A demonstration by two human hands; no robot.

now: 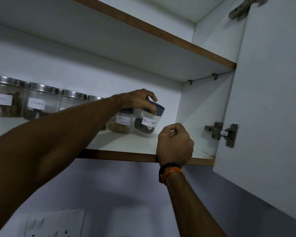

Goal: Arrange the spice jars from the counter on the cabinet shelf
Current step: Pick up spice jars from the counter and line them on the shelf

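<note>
On the cabinet shelf (143, 144), the left hand (137, 100) gripped the blue lid of the Black Pepper jar (148, 119) from above, with fingers curled over its top and the arm stretched far up from the lower left. The jar was tilted to the right, and I could not tell if its base stood flat on the shelf. If the fingers let go too early, I think it could tip and roll to the open right side, or knock the Garam Masala jar (122, 123) just beside it on the left. The right hand (174, 142) was a closed fist holding nothing, resting at the near shelf edge. Farther left stood steel-lidded jars, one labelled Cloves (39, 101). At right hung the open cabinet door (272, 117).
</note>
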